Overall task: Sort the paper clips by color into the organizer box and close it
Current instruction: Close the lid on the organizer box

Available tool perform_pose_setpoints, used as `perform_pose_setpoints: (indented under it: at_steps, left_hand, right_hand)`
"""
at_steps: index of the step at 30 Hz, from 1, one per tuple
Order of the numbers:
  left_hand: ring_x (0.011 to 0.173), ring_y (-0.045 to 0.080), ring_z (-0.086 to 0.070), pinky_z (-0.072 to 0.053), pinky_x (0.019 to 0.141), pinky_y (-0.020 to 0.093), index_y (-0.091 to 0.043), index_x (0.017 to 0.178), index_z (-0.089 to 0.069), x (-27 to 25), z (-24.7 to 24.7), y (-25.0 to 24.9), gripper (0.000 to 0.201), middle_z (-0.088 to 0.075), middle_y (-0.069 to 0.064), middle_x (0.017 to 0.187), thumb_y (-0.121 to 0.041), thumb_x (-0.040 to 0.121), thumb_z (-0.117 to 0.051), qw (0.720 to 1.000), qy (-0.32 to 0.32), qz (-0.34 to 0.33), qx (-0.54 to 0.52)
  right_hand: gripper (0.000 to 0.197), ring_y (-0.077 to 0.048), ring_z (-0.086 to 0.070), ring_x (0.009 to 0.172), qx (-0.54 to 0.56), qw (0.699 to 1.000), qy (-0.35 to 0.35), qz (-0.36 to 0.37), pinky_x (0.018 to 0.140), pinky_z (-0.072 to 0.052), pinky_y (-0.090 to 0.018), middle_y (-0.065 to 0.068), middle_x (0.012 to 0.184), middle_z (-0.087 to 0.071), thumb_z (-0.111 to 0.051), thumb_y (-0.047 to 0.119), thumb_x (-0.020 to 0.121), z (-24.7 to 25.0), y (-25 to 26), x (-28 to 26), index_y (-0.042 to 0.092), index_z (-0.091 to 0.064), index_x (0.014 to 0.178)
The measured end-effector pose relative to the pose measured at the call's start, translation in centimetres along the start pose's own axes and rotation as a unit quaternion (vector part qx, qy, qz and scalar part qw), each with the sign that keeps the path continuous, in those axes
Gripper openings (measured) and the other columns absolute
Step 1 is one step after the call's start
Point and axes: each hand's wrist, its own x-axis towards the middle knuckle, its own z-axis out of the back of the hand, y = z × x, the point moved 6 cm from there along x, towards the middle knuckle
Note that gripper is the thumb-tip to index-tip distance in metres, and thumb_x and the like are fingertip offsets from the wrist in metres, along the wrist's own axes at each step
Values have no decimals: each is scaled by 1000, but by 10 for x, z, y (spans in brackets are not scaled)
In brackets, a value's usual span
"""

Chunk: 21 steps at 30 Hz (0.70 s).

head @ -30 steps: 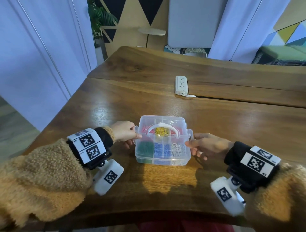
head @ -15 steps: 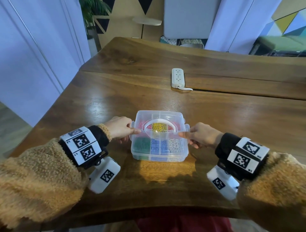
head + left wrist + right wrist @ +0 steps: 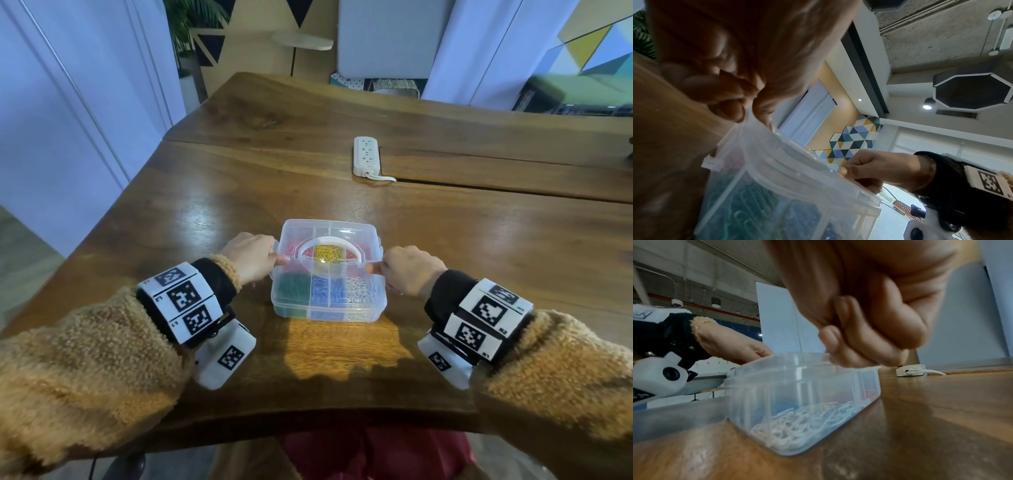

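The clear organizer box (image 3: 329,314) stands on the wooden table with its lid down and the white handle (image 3: 329,241) lying flat. Through the lid I see pink, yellow (image 3: 329,253), green (image 3: 293,287), blue (image 3: 327,290) and white paper clips (image 3: 360,288), each colour in its own compartment. My left hand (image 3: 251,262) grips the box's left side, thumb on the lid and fingers (image 3: 725,99) curled below the rim. At the right side my right hand (image 3: 409,274) grips the same way, its curled fingers (image 3: 869,344) on the lid edge above the box (image 3: 801,386).
A white power strip (image 3: 366,156) with its cord lies further back on the table, beside a dark seam that runs to the right. The table's front edge is close to my body. White panels stand to the left of the table.
My right hand has moved in from beside the box, curled its fingers and taken hold of the right side. The left hand has stayed on the left side.
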Motion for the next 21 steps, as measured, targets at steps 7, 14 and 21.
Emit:
perform_pose_setpoints:
  at_steps: [7, 14, 21]
  left_hand:
    - [52, 10, -46, -30, 48, 21, -14, 67, -35, -4, 1, -2, 39, -48, 0, 65, -37, 99, -42, 1000, -14, 2, 7]
    - [52, 10, -42, -29, 46, 22, -16, 65, -34, -5, -3, 3, 39, -55, 1, 74, -32, 100, -44, 998, -54, 7, -28]
    - [47, 8, -43, -29, 40, 12, -14, 70, -40, -5, -7, 3, 34, -53, -1, 66, -33, 98, -47, 997, -43, -12, -62]
  right_hand:
    - [50, -23, -53, 75, -19, 999, -24, 7, 69, -42, -33, -4, 80, -53, -30, 55, 93, -4, 2, -10, 11, -46, 76]
    - [62, -25, -64, 68, 97, 995, -32, 17, 75, -55, -40, -12, 77, -65, -40, 60, 83, -12, 1, -9, 1, -56, 90]
    - [58, -19, -64, 61, 160, 987, -13, 23, 67, -55, -32, -12, 77, -70, -49, 56, 83, -12, -2, -9, 0, -61, 92]
